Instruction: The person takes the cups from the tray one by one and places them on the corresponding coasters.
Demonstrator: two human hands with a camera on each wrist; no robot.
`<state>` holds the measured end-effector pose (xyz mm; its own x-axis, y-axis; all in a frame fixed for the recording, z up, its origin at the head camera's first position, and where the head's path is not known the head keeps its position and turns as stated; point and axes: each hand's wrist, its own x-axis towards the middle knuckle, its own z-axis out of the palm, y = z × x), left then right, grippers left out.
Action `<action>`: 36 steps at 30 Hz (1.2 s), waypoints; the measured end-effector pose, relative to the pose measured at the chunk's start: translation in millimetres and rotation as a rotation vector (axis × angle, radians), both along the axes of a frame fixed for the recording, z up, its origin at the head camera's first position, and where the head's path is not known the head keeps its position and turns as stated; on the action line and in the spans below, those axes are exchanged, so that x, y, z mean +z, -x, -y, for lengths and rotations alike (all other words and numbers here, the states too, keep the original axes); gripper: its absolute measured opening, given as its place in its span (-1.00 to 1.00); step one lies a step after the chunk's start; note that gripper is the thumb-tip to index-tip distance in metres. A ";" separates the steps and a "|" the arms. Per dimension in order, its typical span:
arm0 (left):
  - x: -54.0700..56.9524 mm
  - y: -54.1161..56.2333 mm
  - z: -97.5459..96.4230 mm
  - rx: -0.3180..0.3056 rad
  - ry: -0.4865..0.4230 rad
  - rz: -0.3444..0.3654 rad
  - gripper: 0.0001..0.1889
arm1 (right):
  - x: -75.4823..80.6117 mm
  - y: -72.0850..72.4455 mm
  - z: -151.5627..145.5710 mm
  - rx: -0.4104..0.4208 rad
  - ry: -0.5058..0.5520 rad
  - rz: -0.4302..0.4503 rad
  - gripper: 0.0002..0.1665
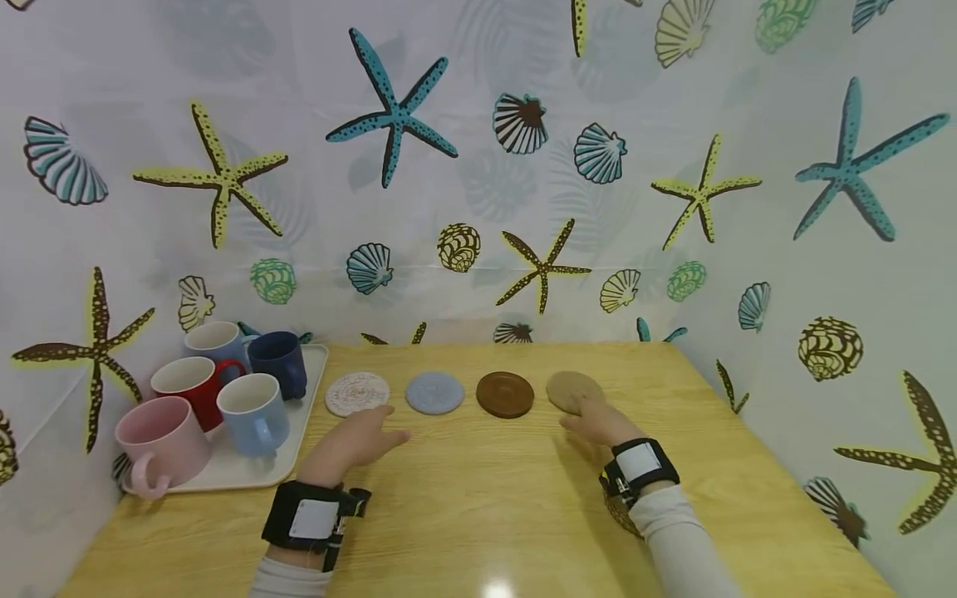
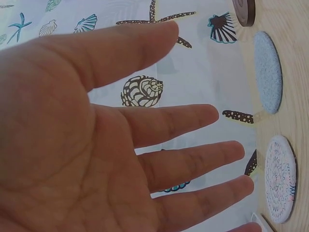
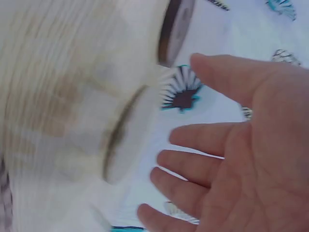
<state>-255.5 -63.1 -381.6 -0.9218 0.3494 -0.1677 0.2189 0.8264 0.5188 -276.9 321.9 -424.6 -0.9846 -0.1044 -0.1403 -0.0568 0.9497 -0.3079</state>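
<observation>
Several round coasters lie in a row: a white patterned coaster [image 1: 357, 394], a light blue coaster [image 1: 435, 393], a brown coaster [image 1: 505, 394] and a beige coaster [image 1: 568, 386]. My left hand [image 1: 355, 447] hovers in front of the white one, its fingers spread and holding nothing; the left wrist view shows its bare palm [image 2: 111, 140]. With loosely extended fingers, my right hand [image 1: 601, 423] is at the near edge of the beige coaster, overlapping it in the head view. Its palm [image 3: 246, 159] holds nothing in the right wrist view. Contact there cannot be told.
At the left stands a white tray [image 1: 262, 475] bearing several mugs, among them a pink mug [image 1: 168, 440], a red mug [image 1: 196, 390] and a dark blue mug [image 1: 277, 357]. A patterned round piece [image 1: 619, 513] lies partly hidden beneath my right wrist. Shell-print cloth [image 1: 463, 199] encloses the wooden table [image 1: 478, 498].
</observation>
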 end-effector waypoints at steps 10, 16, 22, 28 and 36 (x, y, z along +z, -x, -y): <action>-1.3 -1.3 0.4 0.017 -0.002 0.007 -0.33 | 9.5 -76.6 -10.2 0.033 -0.076 0.013 -0.34; -0.7 -1.1 1.5 0.009 -0.001 0.005 -0.32 | -5.8 -113.7 -26.4 -0.003 -0.059 0.026 -0.43; -1.0 1.0 3.0 0.005 -0.007 0.012 -0.32 | -13.6 -120.1 -40.4 0.003 -0.027 -0.040 -0.52; -1.0 2.7 3.2 0.000 -0.019 0.014 -0.33 | -12.2 -104.4 -49.9 0.012 -0.069 -0.093 -0.54; 0.8 0.9 3.4 -0.002 -0.004 0.016 -0.34 | -15.0 -69.4 -70.7 0.005 -0.072 -0.090 -0.48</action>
